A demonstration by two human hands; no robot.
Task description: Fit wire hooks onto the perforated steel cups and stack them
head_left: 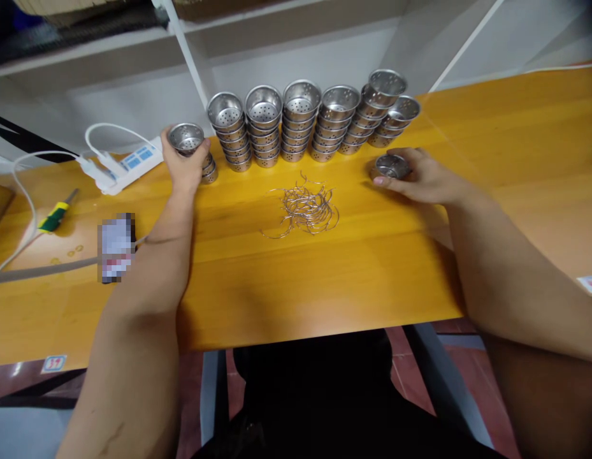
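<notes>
At the left end of the row, my left hand (185,169) is closed round a perforated metal cup (186,135) at the top of a short stack; the lower cups (209,171) are partly hidden behind the hand. On the right, my right hand (427,177) grips the side of a single metal cup (391,166), low at the table, with thumb and fingers round it. Between the hands lies a loose tangle of thin curved metal wires (309,209). Behind it stand several stacks of perforated metal cups (301,105), open side up.
A white power strip (133,167) with plugged-in cables lies at the left. Near it are a green-yellow screwdriver (55,215) and a phone (116,248) with a blurred screen. A shelf panel (296,48) rises behind the wooden table (296,287).
</notes>
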